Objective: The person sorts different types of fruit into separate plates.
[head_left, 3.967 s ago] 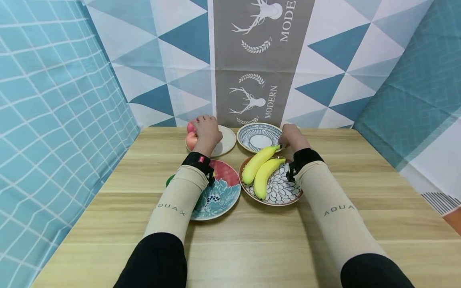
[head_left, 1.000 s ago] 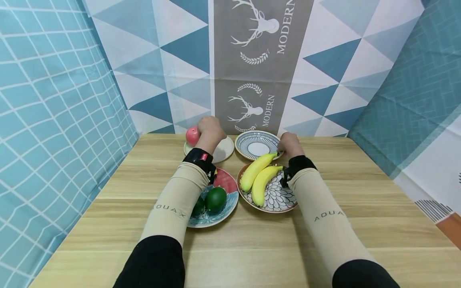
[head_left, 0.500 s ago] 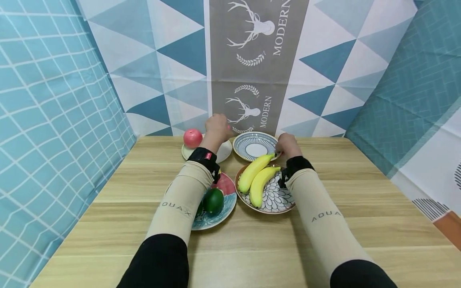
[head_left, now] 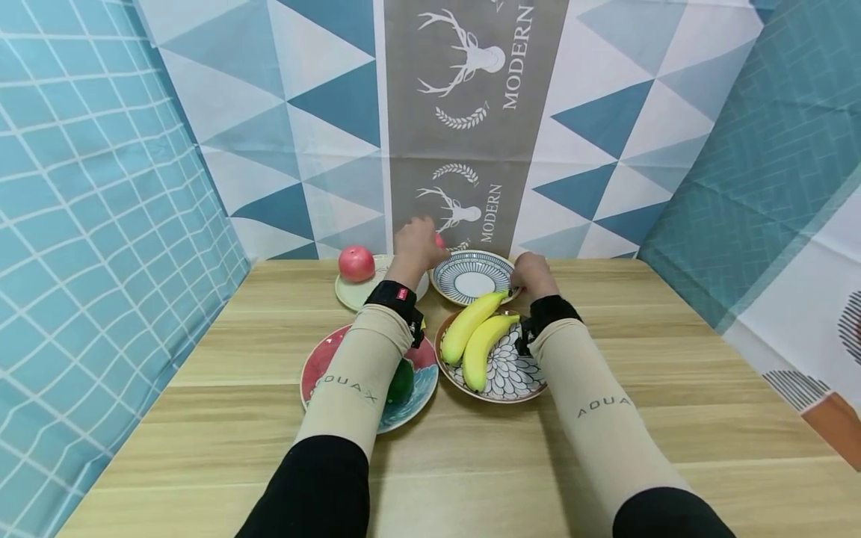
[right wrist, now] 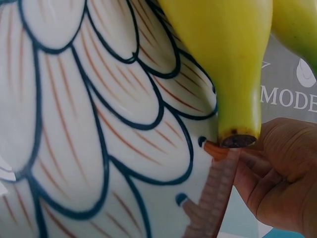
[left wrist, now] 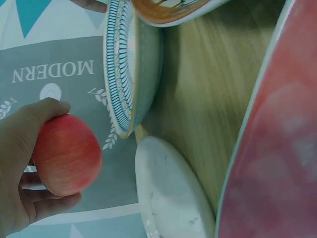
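Note:
My left hand [head_left: 418, 243] holds a red apple [left wrist: 68, 154] in the air, thumb on one side and fingers on the other. The hand is above the gap between a small white plate [left wrist: 168, 193] and a blue-striped bowl [head_left: 474, 284]. A second apple [head_left: 356, 264] sits on the white plate. My right hand [head_left: 534, 275] is at the right rim of the striped bowl with fingers curled and seems to pinch it; the banana and front bowl hide the contact in the right wrist view. Two bananas [head_left: 486, 347] lie in the petal-patterned bowl [head_left: 514, 370] before it.
A large red and blue plate [head_left: 319, 366] stands front left, partly under my left forearm. A dark green fruit [head_left: 400, 382] shows on it. Patterned cloth [head_left: 464, 149] hangs behind the wooden table [head_left: 471, 471], with blue checked cloth [head_left: 101, 224] on the left.
My left hand has lifted one apple off the white plate and carried it right toward the striped bowl. My right hand stays at that bowl's rim. The head view has tilted slightly.

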`<state>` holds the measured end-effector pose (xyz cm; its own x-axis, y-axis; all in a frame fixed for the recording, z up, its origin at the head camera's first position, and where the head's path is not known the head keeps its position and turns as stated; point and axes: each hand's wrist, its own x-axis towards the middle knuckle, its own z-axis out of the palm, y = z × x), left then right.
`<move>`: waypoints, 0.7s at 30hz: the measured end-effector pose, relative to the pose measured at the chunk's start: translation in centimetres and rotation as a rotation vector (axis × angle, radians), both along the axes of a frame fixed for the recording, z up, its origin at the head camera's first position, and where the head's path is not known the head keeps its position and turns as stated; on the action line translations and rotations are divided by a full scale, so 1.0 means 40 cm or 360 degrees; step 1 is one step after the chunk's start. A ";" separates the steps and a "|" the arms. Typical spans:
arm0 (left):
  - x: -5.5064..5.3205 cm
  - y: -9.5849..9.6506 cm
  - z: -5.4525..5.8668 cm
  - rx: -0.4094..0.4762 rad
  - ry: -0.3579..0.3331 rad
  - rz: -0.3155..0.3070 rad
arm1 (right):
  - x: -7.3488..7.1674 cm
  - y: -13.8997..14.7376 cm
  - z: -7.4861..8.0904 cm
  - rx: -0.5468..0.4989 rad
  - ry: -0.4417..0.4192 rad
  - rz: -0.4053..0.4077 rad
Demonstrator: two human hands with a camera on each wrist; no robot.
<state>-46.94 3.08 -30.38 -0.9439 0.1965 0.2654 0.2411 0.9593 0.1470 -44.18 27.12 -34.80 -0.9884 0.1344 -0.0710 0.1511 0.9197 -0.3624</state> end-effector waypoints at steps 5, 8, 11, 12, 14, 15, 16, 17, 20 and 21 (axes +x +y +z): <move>-0.002 0.018 -0.010 0.0003 -0.0005 -0.0043 | 0.006 -0.003 0.003 -0.0038 0.0005 -0.0008; -0.007 0.029 -0.016 -0.0033 0.0009 -0.0068 | 0.003 -0.002 -0.001 -0.0036 0.0013 -0.0011; -0.008 0.040 -0.022 -0.0075 0.0004 -0.0090 | -0.002 0.000 -0.006 -0.0008 0.0011 -0.0005; -0.007 0.043 -0.023 -0.0091 -0.0002 -0.0093 | -0.005 0.001 -0.008 0.0002 0.0004 -0.0005; -0.005 0.050 -0.026 -0.0112 -0.0008 -0.0105 | -0.008 0.002 -0.010 0.0019 -0.0014 -0.0001; -0.004 0.053 -0.027 -0.0121 -0.0004 -0.0111 | -0.010 0.002 -0.011 0.0013 -0.0023 -0.0009; -0.002 0.057 -0.028 -0.0126 0.0002 -0.0118 | -0.011 0.003 -0.012 0.0007 -0.0023 -0.0011; 0.000 0.061 -0.028 -0.0127 0.0009 -0.0125 | -0.012 0.004 -0.012 0.0014 -0.0018 -0.0007; 0.000 0.075 -0.025 -0.0117 0.0024 -0.0152 | -0.015 0.007 -0.012 0.0008 0.0000 -0.0004; 0.000 0.080 -0.024 -0.0112 0.0025 -0.0164 | -0.017 0.008 -0.013 0.0007 0.0006 -0.0006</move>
<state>-46.94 6.30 -31.32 -0.9137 0.3108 0.2620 0.3404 0.9372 0.0754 -44.86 27.45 -35.30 -0.9881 0.1386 -0.0670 0.1534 0.9206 -0.3591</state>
